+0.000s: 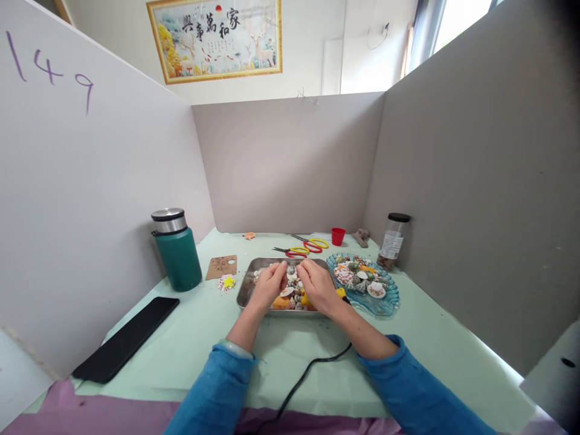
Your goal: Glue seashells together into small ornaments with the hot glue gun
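Both hands are over a metal tray point(247, 290) that holds seashells point(292, 302). My left hand point(270, 284) has its fingers curled together above the tray's left half. Close to it on the right, my right hand point(316, 285) is closed the same way, thumb side facing the left hand. Whatever the fingertips hold is too small or hidden to make out. A greyish shell point(291, 270) shows in the gap between the hands; I cannot tell if either hand touches it. Under my right hand lies a yellow tool point(341, 293), partly covered, with a black cord point(312, 364) running toward me.
Right of the tray sits a blue glass plate point(390, 302) of shells. Behind are scissors point(296, 251), a red cup point(338, 236) and a jar point(393, 241). At left stand a green bottle point(179, 257), brown card point(222, 267) and black slab point(129, 338). Grey panels point(290, 166) enclose the table.
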`<act>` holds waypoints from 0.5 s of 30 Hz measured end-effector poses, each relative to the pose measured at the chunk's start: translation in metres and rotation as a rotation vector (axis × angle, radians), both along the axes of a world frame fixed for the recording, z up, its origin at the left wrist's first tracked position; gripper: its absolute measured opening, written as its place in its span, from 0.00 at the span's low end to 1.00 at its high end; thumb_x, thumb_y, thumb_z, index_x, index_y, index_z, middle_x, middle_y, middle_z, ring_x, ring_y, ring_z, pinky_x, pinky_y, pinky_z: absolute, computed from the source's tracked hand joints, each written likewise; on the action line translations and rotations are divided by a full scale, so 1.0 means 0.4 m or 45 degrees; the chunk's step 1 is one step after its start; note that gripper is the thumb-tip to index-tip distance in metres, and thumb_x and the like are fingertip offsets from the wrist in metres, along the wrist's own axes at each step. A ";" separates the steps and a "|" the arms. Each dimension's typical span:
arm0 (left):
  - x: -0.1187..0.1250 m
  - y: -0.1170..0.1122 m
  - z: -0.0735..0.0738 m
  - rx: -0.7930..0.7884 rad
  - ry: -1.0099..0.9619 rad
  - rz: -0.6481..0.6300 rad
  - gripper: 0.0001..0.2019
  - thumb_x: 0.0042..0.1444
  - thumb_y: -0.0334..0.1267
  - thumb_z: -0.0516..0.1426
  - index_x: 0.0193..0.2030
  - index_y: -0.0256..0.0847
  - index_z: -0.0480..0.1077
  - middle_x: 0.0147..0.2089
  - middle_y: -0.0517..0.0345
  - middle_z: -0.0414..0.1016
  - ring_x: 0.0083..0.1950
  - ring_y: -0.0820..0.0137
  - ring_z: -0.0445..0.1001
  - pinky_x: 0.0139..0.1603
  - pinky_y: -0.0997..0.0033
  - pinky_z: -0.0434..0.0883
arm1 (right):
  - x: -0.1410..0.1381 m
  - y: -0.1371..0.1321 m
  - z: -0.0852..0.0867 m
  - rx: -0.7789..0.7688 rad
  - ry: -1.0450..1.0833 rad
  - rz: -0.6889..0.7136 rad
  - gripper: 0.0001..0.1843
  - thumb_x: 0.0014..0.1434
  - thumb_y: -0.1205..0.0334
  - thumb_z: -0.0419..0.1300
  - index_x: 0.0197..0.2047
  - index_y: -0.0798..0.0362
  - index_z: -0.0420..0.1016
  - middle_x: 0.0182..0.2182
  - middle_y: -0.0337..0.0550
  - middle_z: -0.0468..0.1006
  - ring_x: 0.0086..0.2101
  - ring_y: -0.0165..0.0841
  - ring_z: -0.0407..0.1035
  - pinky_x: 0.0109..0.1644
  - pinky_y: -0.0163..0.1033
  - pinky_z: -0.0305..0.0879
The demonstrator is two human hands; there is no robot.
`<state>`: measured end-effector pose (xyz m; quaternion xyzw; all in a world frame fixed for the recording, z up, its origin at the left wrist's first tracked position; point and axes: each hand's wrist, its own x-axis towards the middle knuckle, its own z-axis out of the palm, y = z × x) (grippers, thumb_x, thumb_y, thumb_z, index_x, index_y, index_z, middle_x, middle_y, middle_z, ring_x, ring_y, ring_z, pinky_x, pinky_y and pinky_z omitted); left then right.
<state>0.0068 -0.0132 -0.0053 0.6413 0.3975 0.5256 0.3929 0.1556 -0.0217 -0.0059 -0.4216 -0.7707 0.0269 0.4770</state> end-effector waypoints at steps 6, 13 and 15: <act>0.004 0.003 -0.004 -0.020 -0.131 -0.041 0.19 0.55 0.53 0.52 0.25 0.38 0.63 0.20 0.63 0.65 0.15 0.80 0.56 0.18 0.77 0.54 | 0.001 0.005 0.001 -0.112 0.151 0.055 0.16 0.64 0.60 0.44 0.24 0.50 0.56 0.22 0.34 0.62 0.26 0.30 0.59 0.32 0.34 0.54; 0.001 0.002 -0.001 -0.008 -0.269 -0.063 0.16 0.49 0.49 0.59 0.37 0.37 0.69 0.27 0.62 0.69 0.17 0.82 0.59 0.20 0.79 0.57 | 0.006 0.007 0.009 -0.176 0.233 0.024 0.15 0.63 0.60 0.44 0.24 0.50 0.58 0.20 0.33 0.64 0.24 0.30 0.60 0.30 0.34 0.53; 0.001 0.002 -0.001 -0.002 -0.254 -0.051 0.15 0.49 0.48 0.59 0.33 0.36 0.69 0.27 0.61 0.70 0.18 0.82 0.60 0.20 0.79 0.57 | 0.006 0.007 0.010 -0.165 0.240 0.023 0.15 0.63 0.60 0.44 0.24 0.51 0.58 0.20 0.34 0.64 0.24 0.30 0.61 0.30 0.33 0.53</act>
